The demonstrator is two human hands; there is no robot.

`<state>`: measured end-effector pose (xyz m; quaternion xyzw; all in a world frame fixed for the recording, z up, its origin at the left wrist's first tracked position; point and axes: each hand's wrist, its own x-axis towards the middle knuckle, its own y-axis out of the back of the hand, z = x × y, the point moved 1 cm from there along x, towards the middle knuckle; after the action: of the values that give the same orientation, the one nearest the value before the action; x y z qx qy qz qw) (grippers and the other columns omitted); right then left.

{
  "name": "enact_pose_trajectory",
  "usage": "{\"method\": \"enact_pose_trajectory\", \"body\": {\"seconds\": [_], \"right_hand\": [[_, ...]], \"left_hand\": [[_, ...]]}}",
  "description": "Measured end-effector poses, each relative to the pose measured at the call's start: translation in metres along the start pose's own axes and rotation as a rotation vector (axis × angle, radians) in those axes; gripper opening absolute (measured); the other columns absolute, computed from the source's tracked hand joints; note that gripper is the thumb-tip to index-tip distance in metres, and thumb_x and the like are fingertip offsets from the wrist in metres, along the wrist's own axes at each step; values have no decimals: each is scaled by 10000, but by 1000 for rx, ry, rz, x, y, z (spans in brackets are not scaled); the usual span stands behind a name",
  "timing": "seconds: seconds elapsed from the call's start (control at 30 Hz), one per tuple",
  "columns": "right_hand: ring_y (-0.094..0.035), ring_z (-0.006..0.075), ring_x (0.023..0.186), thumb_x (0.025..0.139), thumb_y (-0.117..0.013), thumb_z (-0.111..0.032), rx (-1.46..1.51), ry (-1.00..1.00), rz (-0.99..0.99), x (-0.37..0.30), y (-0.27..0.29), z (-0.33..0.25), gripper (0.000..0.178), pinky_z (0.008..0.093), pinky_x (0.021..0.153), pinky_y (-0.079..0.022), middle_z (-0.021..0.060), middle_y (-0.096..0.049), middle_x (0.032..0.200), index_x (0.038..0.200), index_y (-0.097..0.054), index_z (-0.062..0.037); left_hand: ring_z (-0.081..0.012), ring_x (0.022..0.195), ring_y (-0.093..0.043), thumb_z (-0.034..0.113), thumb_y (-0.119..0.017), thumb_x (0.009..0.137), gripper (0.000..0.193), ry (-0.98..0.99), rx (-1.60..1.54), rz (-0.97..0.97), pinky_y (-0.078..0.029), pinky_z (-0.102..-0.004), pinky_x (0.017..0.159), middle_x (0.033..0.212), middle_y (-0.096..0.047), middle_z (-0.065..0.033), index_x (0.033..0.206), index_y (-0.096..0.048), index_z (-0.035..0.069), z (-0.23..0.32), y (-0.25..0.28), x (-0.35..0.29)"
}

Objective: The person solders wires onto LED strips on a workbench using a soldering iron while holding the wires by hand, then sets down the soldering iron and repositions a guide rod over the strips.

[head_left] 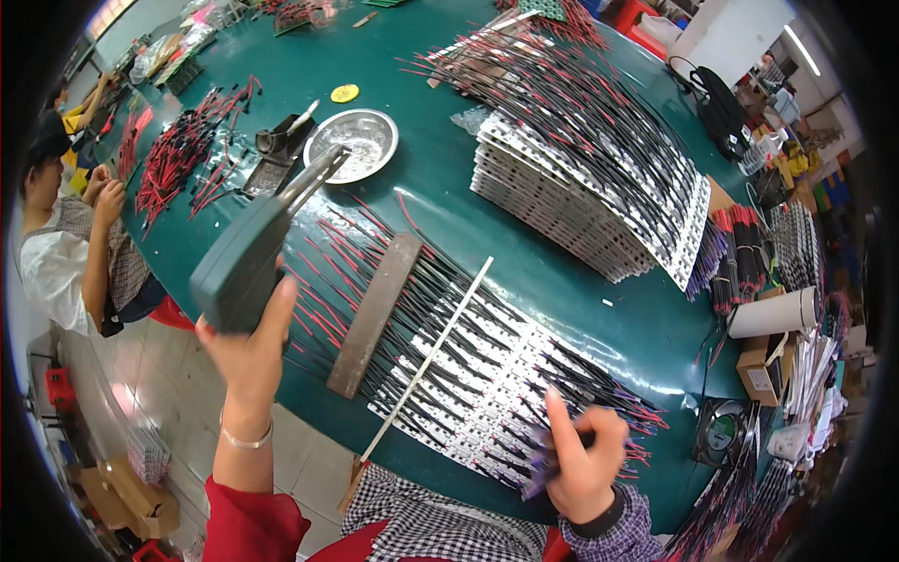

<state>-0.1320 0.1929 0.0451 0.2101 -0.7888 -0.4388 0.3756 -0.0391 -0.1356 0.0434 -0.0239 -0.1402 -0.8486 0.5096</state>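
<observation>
A person stood at a dark green counter (562, 281) covered with wired parts. The left hand (248, 347) was raised above the counter's near edge, its fingers closed around the handle of a grey soldering gun (253, 248) whose metal tip pointed up and away, toward a steel bowl (351, 142). The right hand (585, 459) rested low at the near edge, fingers curled around a small bunch of thin wires, the forefinger lifted. Between the hands lay a row of white strip boards (487, 375) with red and black wires (346, 253) fanned out and pinned under a flat metal bar (375, 314); a thin pale rod (431, 356) crossed them.

The risks, as I judged them: the gun's tip could touch wire insulation or the right hand's fingers if lowered carelessly, and tugging the bunch could shift the boards from under the bar. Another person sat at far left.
</observation>
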Motion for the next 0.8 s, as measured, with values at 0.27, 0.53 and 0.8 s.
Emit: {"method": "enact_pose_trajectory", "body": {"seconds": [0.27, 0.53, 0.8], "right_hand": [[-600, 266, 812, 537, -651, 94, 79, -6, -110, -13, -33, 26, 752, 367, 653, -495, 103, -602, 950, 1283, -686, 11], [-610, 255, 820, 564, -642, 61, 55, 14, -112, -11, -38, 23, 576, 367, 664, -500, 81, -634, 935, 1134, -722, 22], [-605, 249, 806, 604, -654, 17, 62, 40, -118, -10, -43, 25, 471, 352, 656, -481, 77, -631, 918, 1070, -719, 5]], "left_hand": [[-162, 702, -628, -44, -732, 793, 566, 306, -156, -454, -504, -296, 595, 1167, -687, -141, 1337, -578, -33, -3, 35, -108], [-263, 801, -728, 17, -828, 760, 260, 82, 55, -742, -574, -322, 719, 955, -729, -173, 987, -723, -56, 7, 4, -133], [-235, 763, -690, 18, -812, 764, 270, 34, 67, -749, -543, -309, 689, 924, -709, -151, 1006, -718, -58, 4, -9, -142]]}}
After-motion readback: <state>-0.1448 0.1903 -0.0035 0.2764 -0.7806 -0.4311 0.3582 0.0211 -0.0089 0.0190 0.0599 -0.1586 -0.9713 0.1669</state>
